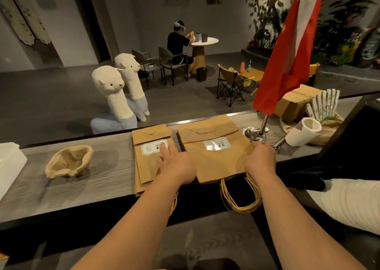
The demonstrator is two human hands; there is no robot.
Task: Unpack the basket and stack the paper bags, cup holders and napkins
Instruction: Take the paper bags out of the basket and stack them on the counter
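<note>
Two stacks of flat brown paper bags lie on the grey wooden counter (86,179). The smaller stack (147,163) is on the left, the larger stack (218,158) with twine handles hanging over the near edge is on the right. My left hand (176,165) rests flat between the stacks, fingers spread over the small stack's label. My right hand (260,158) presses on the right edge of the large stack, thumb tucked at its side. An empty soft beige fabric basket (68,161) slumps at the left. A rolled white paper piece (303,132) lies at the right.
A red flag on a metal stand (260,132) rises just beyond my right hand. A cardboard box (296,103) and a beige bag with white patterned cup sleeves (324,105) sit at the far right. A white object (10,161) is at the left edge. A seated person is in the room behind.
</note>
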